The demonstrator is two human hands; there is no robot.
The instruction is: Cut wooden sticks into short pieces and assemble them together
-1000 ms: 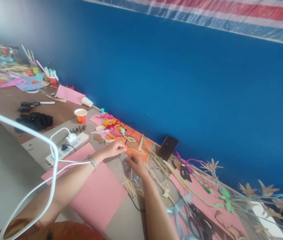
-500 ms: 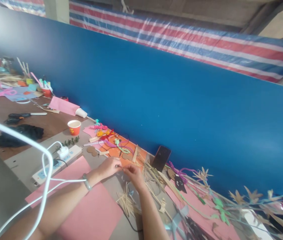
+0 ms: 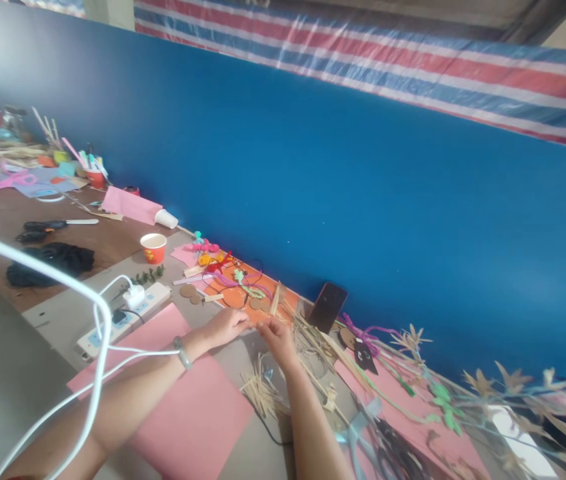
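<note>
My left hand (image 3: 229, 327), with a pale bangle on its wrist, is closed in a pinch just in front of the orange sheet (image 3: 285, 299). My right hand (image 3: 277, 335) pinches close beside it, the fingertips of both almost meeting. Whatever lies between the fingers is too small to make out. Around them are brown cardboard rounds (image 3: 189, 291), green and purple pipe cleaners (image 3: 249, 287), and dry straw strips (image 3: 307, 337). Below the right hand lies a pile of short thin sticks (image 3: 261, 393). A large pink sheet (image 3: 197, 413) lies under my left forearm.
A white power strip (image 3: 150, 307) with plugs stands left, and a white cable (image 3: 103, 360) crosses in front. A paper cup (image 3: 153, 249), black cloth (image 3: 50, 263) and phone (image 3: 329, 307) leaning on the blue partition (image 3: 283, 167) are nearby. Dried-leaf stems (image 3: 507, 387) stick out at right.
The view has shifted slightly, so table things sit a little further right and higher. Both hands stay pinched together, their fingertips slightly higher in the picture.
</note>
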